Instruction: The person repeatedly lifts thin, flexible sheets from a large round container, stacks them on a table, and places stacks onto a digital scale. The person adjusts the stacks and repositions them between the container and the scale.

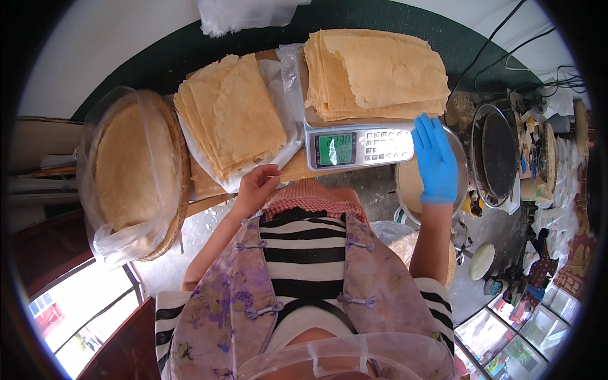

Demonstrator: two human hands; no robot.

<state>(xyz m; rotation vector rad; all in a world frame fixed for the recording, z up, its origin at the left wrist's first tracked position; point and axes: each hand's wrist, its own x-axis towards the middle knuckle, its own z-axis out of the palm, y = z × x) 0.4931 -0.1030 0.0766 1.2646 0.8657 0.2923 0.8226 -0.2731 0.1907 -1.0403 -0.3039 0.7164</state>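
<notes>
A tall stack of thin tan sheets (386,73) with ragged edges lies on the pan of a digital scale (361,149), whose display glows green. My right hand (437,161), in a blue glove, is open with its fingers stretched out flat. Its fingertips reach the front right corner of that stack, beside the scale's keypad. Bare and loosely curled, my left hand (255,185) has thumb and forefinger apart, with nothing visible between them. It is just in front of a second stack of tan sheets (231,117), which rests on white plastic over a board.
At the left, a round woven basket (179,190) holds tan material under clear plastic (114,244). Round trays (465,149) stand right of the scale, with a dark round pan (498,155) beyond. Cables (491,47) hang at the upper right. A wall rises behind the stacks.
</notes>
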